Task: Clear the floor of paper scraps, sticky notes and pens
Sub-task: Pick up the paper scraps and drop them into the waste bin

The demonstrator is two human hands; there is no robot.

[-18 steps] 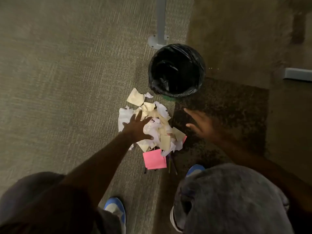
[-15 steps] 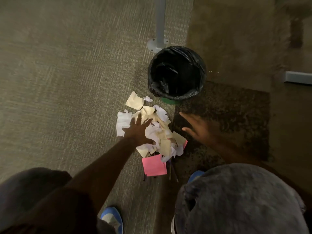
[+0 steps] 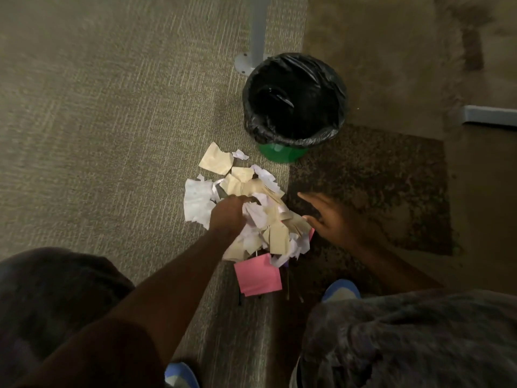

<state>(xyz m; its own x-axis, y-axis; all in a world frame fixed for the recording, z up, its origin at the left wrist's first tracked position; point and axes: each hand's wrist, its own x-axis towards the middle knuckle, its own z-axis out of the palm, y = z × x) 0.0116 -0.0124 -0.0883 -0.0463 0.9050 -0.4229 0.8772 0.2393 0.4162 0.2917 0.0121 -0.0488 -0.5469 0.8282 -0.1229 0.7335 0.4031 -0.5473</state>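
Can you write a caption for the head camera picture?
Left hand grabbing paper scraps beside the black-lined bin, right hand open.

Dim, warm, yellowish throughout. Brightest toward ten o'clock on the carpet (image 3: 98, 113); darkest from three to six o'clock. Glossy highlights on the bin liner (image 3: 295, 96). Soft motion blur overall, stronger toward the edges. Slight wide-angle bending at the borders.
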